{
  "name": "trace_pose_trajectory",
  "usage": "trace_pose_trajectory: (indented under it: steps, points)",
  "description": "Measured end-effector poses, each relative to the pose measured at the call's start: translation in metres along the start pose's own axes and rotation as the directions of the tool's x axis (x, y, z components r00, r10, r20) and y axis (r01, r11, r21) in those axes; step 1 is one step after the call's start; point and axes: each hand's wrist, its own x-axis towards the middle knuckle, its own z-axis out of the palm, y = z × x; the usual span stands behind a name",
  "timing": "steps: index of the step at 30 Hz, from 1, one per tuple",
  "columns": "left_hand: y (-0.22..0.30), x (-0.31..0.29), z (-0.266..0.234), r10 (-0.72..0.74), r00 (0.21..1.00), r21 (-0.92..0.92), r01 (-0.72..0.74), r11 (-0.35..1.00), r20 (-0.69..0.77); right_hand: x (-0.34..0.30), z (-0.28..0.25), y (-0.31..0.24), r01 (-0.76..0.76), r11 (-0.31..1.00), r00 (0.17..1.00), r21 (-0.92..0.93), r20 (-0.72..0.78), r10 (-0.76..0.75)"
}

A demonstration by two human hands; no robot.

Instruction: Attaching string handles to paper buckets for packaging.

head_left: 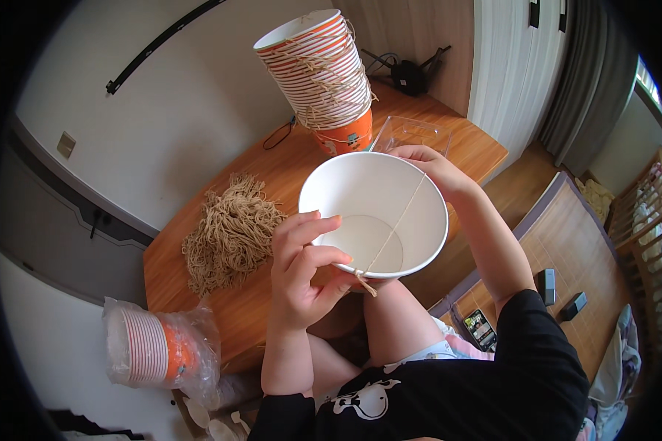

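Note:
A large white-lined paper bucket is tilted toward me above the near table edge. My left hand pinches its near-left rim, with the thumb low on the outside and the fingers over the edge. Around the far-right side wraps my right hand, its fingertips partly hidden behind the bucket. A thin twine stretches across the bucket's mouth, ending in a knot with short loose tails at the near rim. Left of the bucket lies a heap of tan twine pieces.
A tall stack of orange-and-white buckets strung with twine stands at the back, beside scissors and a clear plastic tray. Bagged buckets sit at lower left. A black router is by the wall; a phone lies lower right.

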Motion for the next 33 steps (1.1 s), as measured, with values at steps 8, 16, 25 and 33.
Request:
trace_pose_trajectory:
  steps: [8,16,25,33]
  points:
    - [0.026,0.008,-0.002,-0.012,0.997,0.079,0.006,0.997,0.082,-0.010,0.002,-0.014,-0.072,0.980,0.997,-0.186,0.025,0.078]
    - [0.037,0.023,0.003,0.020,0.985,0.193,-0.054,0.980,0.174,0.011,0.023,-0.016,0.135,0.744,0.985,-0.655,0.006,-0.174]
    - [0.043,0.019,0.013,0.041,0.988,0.191,-0.069,0.979,0.148,-0.006,0.022,-0.016,0.088,0.786,0.988,-0.611,-0.045,-0.146]
    - [0.083,-0.007,0.001,0.041,0.977,0.261,-0.096,0.960,0.211,-0.036,0.045,-0.033,0.118,0.772,0.991,-0.625,0.021,-0.135]
